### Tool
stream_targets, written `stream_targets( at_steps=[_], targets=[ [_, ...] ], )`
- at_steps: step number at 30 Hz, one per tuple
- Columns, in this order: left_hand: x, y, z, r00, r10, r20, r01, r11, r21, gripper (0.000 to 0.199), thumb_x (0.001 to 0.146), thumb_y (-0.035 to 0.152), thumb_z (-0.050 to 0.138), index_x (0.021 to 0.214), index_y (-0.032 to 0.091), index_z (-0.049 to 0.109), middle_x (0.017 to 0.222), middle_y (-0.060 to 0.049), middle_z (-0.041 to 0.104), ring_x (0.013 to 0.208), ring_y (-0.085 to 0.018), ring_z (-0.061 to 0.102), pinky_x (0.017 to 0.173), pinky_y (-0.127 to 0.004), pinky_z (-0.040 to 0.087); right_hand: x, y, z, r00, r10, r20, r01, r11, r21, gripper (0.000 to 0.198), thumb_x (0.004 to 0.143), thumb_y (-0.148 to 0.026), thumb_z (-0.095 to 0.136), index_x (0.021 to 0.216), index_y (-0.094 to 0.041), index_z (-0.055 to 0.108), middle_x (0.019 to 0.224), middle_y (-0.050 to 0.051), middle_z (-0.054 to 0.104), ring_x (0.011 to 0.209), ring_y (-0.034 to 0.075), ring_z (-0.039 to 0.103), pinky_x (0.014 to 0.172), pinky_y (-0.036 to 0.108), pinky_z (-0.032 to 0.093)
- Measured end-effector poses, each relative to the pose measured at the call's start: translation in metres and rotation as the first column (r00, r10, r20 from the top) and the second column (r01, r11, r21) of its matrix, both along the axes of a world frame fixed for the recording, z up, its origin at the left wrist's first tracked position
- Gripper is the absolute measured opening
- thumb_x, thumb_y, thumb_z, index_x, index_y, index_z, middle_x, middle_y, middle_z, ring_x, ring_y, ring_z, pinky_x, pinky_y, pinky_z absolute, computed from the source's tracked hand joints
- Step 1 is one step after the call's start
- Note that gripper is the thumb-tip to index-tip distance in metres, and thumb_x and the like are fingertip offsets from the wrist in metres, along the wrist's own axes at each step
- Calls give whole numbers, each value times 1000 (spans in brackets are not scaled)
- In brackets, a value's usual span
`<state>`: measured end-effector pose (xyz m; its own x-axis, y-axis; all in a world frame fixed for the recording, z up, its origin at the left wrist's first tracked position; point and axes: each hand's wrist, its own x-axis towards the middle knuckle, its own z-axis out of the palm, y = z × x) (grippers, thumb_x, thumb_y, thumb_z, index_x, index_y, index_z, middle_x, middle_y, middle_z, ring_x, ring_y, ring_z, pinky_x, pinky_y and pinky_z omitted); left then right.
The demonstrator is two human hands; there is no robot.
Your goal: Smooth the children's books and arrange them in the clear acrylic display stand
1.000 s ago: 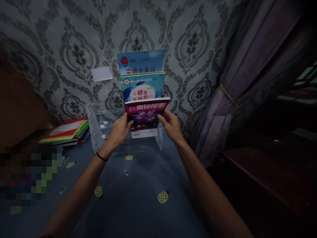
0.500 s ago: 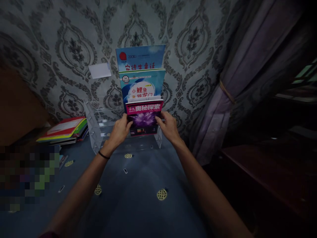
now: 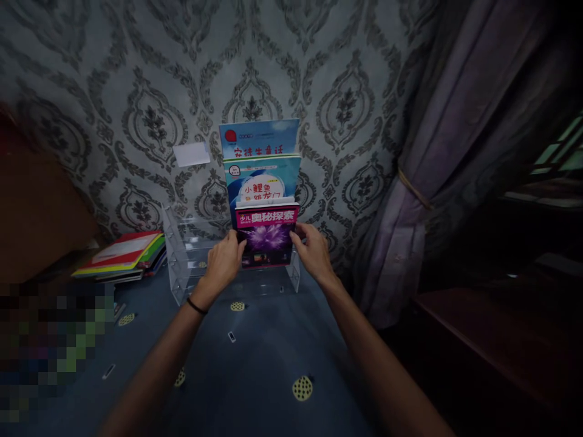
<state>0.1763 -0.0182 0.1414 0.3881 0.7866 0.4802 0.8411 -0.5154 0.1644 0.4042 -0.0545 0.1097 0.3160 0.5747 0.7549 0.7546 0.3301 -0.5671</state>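
A book with a pink and purple cover stands upright in the right part of a clear tiered rack. My left hand grips its left edge, thumb on the front. On the opposite edge, my right hand holds it the same way; the fingers behind the cover are hidden. Behind and higher rises a teal book with a fish title, and at the back a light blue book. White page edges show just above the pink cover.
Left of the rack lies a stack of colourful books and folders. A white card is against the patterned wall. A tied curtain hangs at the right. Blue cloth covers the table.
The view has tilted up, so everything sits lower in the picture. Both hands keep hold of the pink and purple book, which stays in about the same place in the rack.
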Motion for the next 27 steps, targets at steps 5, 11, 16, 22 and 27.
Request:
stream_targets(
  at_steps=[5,11,16,22,27],
  targets=[
    [3,-1,2,1000,18,-18,-18,1000,-17,21,105,32,40,109,16,53,103,-17,73,92,-30,73,72,-34,50,1,4,-2,997,45,-55,-46,999,-4,32,86,-37,53,103,-17,70,94,12,71,83,26,65,79,42,53],
    [6,-1,6,999,46,-24,-48,997,-65,20,105,32,40,112,17,52,104,-15,74,98,-30,73,76,-33,50,1,6,-4,992,68,-111,-69,998,-11,31,83,-35,51,101,-17,69,92,11,73,80,25,66,75,40,53],
    [7,-3,11,998,45,-47,-51,990,-131,23,106,33,39,118,16,49,105,-15,74,102,-31,72,78,-35,49,0,7,-6,988,71,-140,-73,997,-6,28,83,-33,51,100,-20,69,93,9,74,80,24,66,73,38,53],
    [4,8,5,1000,-3,20,6,991,-133,25,104,33,42,121,16,49,106,-15,73,103,-31,71,78,-35,49,-3,7,-4,986,63,-153,-62,998,9,25,82,-36,52,91,-20,68,88,9,74,79,25,66,72,38,52],
    [-2,29,-4,960,-182,212,207,973,-104,17,100,27,45,108,18,56,108,-12,72,99,-27,69,82,-35,50,-3,5,-3,983,72,-168,-71,997,9,32,81,-34,53,105,-19,68,84,7,73,72,23,63,67,35,49]
  ],
)
